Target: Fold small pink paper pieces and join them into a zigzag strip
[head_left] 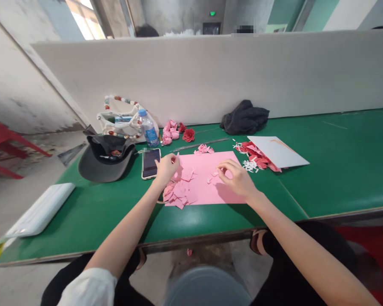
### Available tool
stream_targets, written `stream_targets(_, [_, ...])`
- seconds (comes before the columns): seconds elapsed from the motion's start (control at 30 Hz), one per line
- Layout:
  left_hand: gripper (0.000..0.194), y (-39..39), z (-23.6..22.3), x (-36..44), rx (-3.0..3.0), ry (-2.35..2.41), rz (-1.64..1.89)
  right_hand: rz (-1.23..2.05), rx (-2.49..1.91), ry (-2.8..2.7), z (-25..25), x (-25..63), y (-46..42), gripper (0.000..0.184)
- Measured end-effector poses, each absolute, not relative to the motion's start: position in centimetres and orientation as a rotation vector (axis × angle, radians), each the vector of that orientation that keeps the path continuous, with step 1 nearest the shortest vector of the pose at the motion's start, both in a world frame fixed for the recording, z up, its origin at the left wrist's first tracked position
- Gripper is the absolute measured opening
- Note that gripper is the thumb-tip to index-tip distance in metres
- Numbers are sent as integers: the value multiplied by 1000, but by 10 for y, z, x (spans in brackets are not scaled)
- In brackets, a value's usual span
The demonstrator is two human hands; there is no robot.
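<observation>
A sheet of pink paper (204, 194) lies flat on the green table, with small cut pink paper pieces (178, 193) heaped on its left part. Over its upper left corner my left hand (167, 169) is closed in a pinch, a small bit of pink paper (178, 155) showing at the fingertips. My right hand (235, 176) hovers over the right part of the sheet, thumb and forefinger pressed together. Just by those fingertips is a tiny pink scrap (214, 174); whether they grip it is unclear. Crumpled pink petals (204, 148) rest at the sheet's far edge.
Left of the sheet are a phone (150, 163) and a dark cap (107, 159). Behind stand a water bottle (149, 129), a beaded bag (121, 121) and red paper roses (188, 135). A white card (279, 151) covers red pieces (258, 155) at right, near a black cloth (245, 118).
</observation>
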State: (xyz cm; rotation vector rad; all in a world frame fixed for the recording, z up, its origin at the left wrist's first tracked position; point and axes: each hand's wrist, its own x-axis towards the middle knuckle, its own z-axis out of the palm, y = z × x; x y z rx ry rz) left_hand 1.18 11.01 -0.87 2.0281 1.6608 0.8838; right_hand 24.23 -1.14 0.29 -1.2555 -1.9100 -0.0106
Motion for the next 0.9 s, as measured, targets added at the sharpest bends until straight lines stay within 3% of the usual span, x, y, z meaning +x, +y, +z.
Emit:
stream_targets(0.5, [21,109,-1,4,2015,1440,1013,-155,-1295,-1764,23,268,-11,11])
stream_targets(0.77, [26,62,20,9,1985,1143,915,-204,-1711,-1670,26,348,11,14])
stream_targets(0.9, [26,27,20,12,1488,961,846,-266,-2020,-1770,18,367,20,17])
